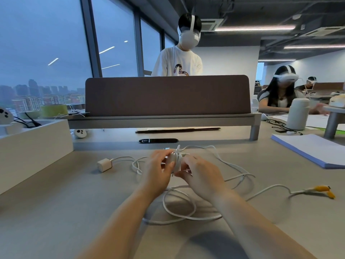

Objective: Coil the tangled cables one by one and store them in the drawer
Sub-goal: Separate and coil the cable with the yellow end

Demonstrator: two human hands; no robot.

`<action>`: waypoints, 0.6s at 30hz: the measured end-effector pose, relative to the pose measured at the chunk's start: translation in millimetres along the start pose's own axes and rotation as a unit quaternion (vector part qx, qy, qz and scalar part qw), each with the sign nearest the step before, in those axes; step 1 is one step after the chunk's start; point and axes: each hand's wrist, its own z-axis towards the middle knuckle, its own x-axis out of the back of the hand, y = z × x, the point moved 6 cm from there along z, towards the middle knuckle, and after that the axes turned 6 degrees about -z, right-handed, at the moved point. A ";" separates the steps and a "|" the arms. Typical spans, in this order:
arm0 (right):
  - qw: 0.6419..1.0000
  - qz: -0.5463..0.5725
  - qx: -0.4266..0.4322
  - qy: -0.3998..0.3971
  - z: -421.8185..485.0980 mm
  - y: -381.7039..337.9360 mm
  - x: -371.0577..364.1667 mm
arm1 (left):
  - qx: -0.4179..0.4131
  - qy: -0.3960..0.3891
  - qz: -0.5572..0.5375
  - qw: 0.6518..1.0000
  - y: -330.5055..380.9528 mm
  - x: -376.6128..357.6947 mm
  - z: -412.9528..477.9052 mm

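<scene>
Desk (56, 212) strewn with loose cables (179, 217). Left hand (156, 172) grips coil (176, 159), 12 o'clock; right hand (201, 176) pinches its wrap. Coiling step; next: secure tail, stow in white box (33, 146), 9 o'clock.

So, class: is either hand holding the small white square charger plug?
No, the small white square charger plug lies on the beige desk, while the left hand and right hand grip the coiled white cable bundle.

Legible text: we find none.
Black desk port (158, 140): we note a small pale label at its left end, too blurred to read.
White T-shirt (177, 66): we record a coloured print, with no letters we can make out.
</scene>
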 end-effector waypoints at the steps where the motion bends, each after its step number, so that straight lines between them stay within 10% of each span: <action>1: 1.000 0.006 0.009 -0.006 1.1 0.2 -1.4 | -0.010 -0.009 0.005 1.000 1.2 -1.2 0.0; 18: 0.988 0.031 0.001 0.154 5.5 30.7 20.1 | 0.007 -0.143 -0.042 0.989 -3.8 -11.7 -0.8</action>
